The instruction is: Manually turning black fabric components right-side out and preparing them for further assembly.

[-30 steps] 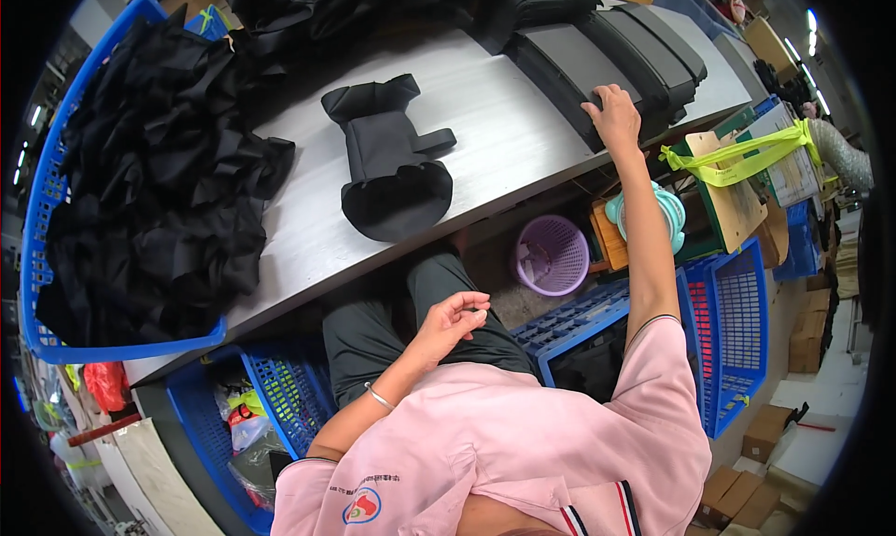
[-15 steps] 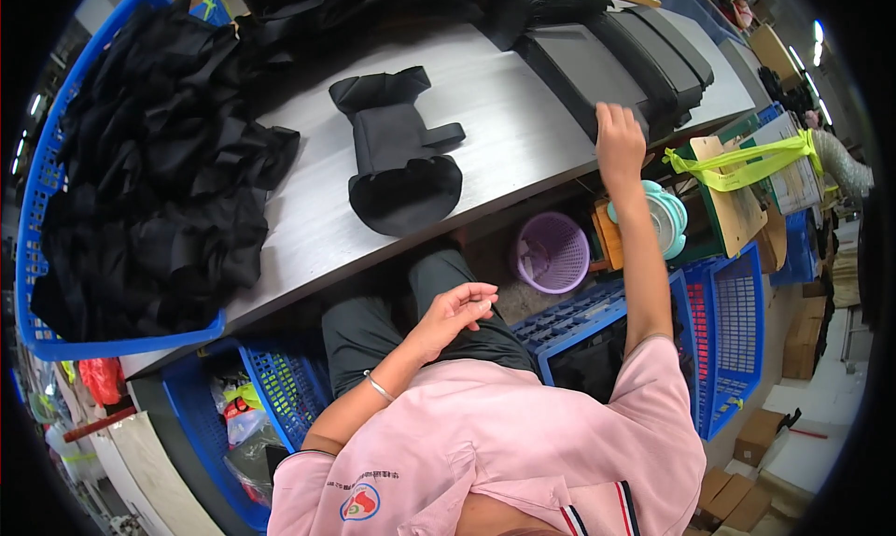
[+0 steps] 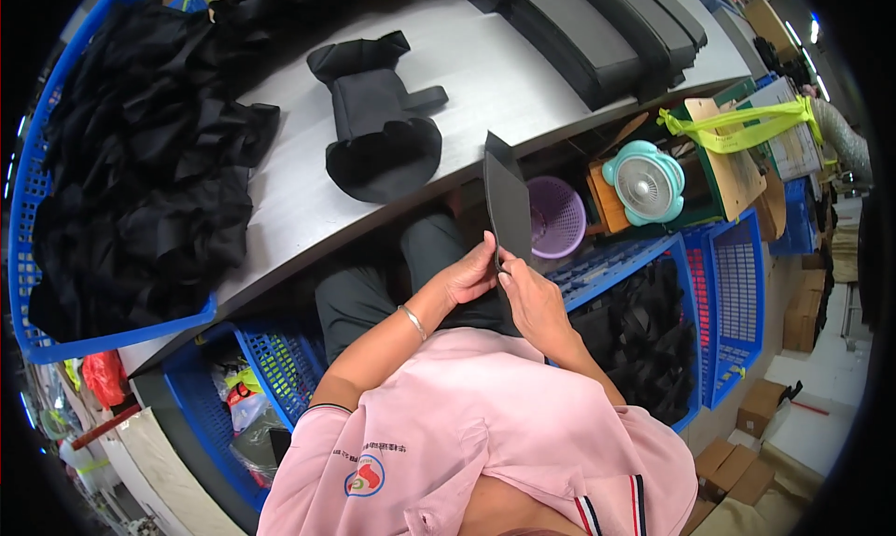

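Note:
Over my lap, both hands pinch the near end of a thin, dark grey and black flat panel (image 3: 505,195). My left hand (image 3: 469,275) closes on its left edge, while my right hand (image 3: 536,303) grips its near corner, fingers bent. The panel stands up on edge, its far tip close to the table's front edge. Beyond it on the table lies a black sewn fabric piece (image 3: 366,106) with a rounded flap and a side tab. Stacks of similar grey and black panels (image 3: 571,39) rest at the table's far right.
A blue basket (image 3: 131,338) heaped with black fabric (image 3: 149,181) stands on the left of the metal table (image 3: 285,186). Below the table's right side are a purple bin (image 3: 560,220), a turquoise fan (image 3: 646,183) and a blue crate (image 3: 693,387) of black pieces.
My right hand has come back from the panel stack to my lap with a panel. My left hand has moved slightly up and right and now grips it too.

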Demonstrator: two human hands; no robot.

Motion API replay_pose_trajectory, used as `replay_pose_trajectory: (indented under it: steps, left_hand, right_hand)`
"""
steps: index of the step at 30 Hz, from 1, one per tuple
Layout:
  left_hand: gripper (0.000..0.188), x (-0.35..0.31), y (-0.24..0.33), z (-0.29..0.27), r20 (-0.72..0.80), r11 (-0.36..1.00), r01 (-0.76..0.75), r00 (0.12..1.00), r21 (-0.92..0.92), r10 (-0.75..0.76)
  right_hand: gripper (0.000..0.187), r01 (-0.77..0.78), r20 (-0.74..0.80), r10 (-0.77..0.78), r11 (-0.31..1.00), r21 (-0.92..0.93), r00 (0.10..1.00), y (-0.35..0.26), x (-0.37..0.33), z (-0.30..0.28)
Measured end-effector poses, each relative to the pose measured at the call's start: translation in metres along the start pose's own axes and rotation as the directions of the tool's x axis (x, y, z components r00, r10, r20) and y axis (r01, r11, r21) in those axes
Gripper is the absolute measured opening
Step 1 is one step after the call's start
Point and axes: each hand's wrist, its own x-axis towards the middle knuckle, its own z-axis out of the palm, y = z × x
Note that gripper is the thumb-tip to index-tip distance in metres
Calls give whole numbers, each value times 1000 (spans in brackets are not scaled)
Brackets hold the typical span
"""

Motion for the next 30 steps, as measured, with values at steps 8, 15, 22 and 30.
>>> replay_pose_trajectory:
  steps: [8,15,22,30]
  left_hand:
    - [88,-20,31,58,235,950,-225,933,-215,274]
    - [61,-56,52,69,-63,935,-348,937,-66,344]
    - [43,-81,61,65,-248,906,-415,872,83,422]
    - [48,-102,50,43,-153,362,-391,473,846,867]
  right_hand:
    - [18,-310,295,198,860,405,935,-9,-34,-33]
    - [9,-116,-24,129,945,307,991,-5,-33,-27]
    - [30,57,-124,-46,995,86,991,-16,-10,-9]
    - [47,-247,286,89,775,582,954,-11,8,12]
